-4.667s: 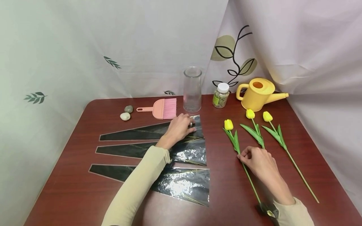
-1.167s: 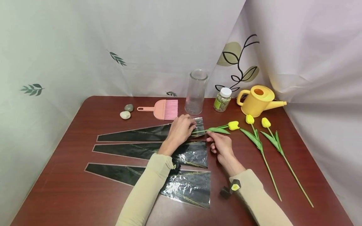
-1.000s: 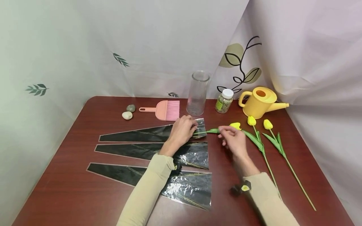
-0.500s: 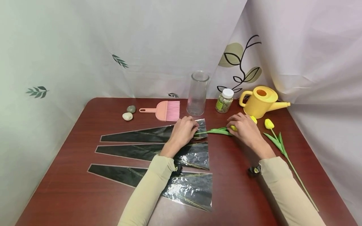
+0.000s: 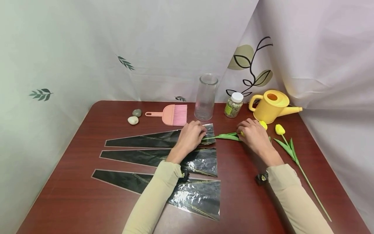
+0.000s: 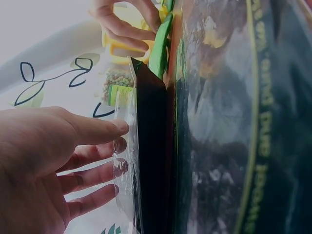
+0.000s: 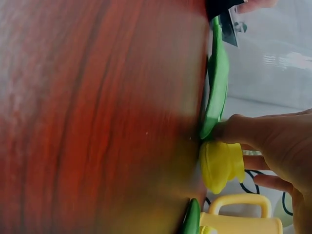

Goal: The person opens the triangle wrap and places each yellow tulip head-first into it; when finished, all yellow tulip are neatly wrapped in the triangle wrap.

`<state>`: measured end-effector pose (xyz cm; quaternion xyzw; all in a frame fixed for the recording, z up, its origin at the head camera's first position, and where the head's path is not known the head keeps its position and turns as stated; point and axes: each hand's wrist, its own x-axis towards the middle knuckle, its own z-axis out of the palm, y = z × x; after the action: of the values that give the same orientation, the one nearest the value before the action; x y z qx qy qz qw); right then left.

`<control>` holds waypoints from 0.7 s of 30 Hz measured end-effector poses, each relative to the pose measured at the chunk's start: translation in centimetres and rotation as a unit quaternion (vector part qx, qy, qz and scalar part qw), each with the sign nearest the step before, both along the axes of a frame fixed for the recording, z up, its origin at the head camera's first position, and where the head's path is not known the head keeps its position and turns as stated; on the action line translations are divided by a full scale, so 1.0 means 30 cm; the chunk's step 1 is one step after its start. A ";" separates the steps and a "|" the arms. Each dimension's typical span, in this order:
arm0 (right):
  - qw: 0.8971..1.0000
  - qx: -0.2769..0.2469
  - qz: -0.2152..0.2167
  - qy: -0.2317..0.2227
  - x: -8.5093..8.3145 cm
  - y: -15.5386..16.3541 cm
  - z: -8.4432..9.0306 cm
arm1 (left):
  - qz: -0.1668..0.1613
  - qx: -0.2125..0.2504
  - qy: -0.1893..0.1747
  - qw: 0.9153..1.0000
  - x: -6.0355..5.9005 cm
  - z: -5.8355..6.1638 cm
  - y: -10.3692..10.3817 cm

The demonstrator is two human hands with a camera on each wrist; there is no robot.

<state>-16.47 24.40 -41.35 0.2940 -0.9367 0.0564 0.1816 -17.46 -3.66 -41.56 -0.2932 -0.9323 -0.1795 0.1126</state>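
Observation:
My left hand (image 5: 189, 138) pinches the clear upper layer of the farthest black-and-clear flower sleeve (image 5: 140, 140) at its wide mouth. In the left wrist view, the clear film (image 6: 127, 165) lies between thumb and fingers, lifted from the black layer. A tulip (image 5: 228, 136) lies sideways with its stem inside that mouth and its leaves outside. My right hand (image 5: 253, 135) pinches it just below the bloom; the right wrist view shows its yellow head (image 7: 219, 165) beside the fingers. A second tulip (image 5: 263, 125) is mostly hidden behind my right arm. A third tulip (image 5: 280, 130) lies farther right.
Two more sleeves, the middle one (image 5: 128, 155) and the nearest one (image 5: 198, 198), lie below. Along the back stand a glass vase (image 5: 205, 100), a lidded jar (image 5: 233, 105) and a yellow watering can (image 5: 270, 107). A pink brush (image 5: 169, 114) and two stones (image 5: 133, 120) lie at left.
My right hand has brought one tulip from the right and turned it sideways, stem into the sleeve. Its grip has since shifted right to the bloom. My left hand has stayed at the sleeve's mouth.

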 end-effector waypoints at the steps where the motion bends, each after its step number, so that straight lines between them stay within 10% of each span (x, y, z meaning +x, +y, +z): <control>1: 1.000 0.000 0.001 0.001 0.000 0.003 -0.002 | 0.000 -0.001 -0.001 1.000 0.001 0.000 0.001; 21: 0.997 -0.069 0.022 -0.030 0.001 -0.156 -0.013 | -0.021 0.020 -0.001 1.000 0.010 0.009 0.007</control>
<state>-16.44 19.74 -41.75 0.2992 -0.9289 0.1339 0.1722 -17.16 -3.46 -41.29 -0.3099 -0.9224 -0.2006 0.1136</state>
